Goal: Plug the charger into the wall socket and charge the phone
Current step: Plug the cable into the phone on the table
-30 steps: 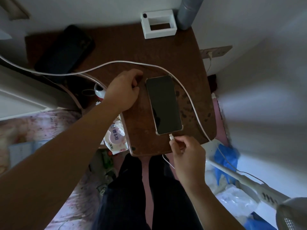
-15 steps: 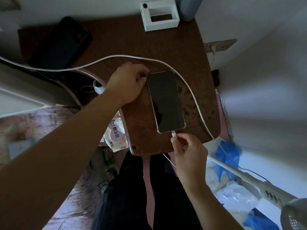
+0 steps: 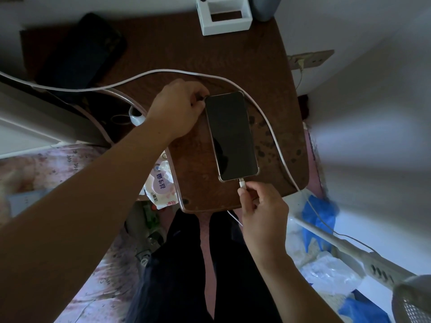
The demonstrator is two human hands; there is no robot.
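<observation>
A phone (image 3: 231, 136) with a dark screen lies face up on the brown wooden table (image 3: 186, 57). My left hand (image 3: 179, 108) rests curled against the phone's top left corner, touching its edge. My right hand (image 3: 261, 206) pinches the white connector (image 3: 241, 183) of the charging cable (image 3: 277, 145), whose tip sits at the phone's bottom port. The cable loops around the phone's right side and top, then runs off to the left. A wall socket (image 3: 310, 59) with a plug in it sits on the wall to the right of the table.
A white open box (image 3: 224, 17) and a grey cylinder (image 3: 263, 5) stand at the table's back edge. A dark flat object (image 3: 81, 52) lies at the back left. A wipes pack (image 3: 161, 185) sits below the table's left side. A fan pole (image 3: 349, 250) crosses the lower right.
My right hand has brought the connector up to the phone's bottom port. My left hand has shifted right, up against the phone's top corner. The camera view has tilted slightly.
</observation>
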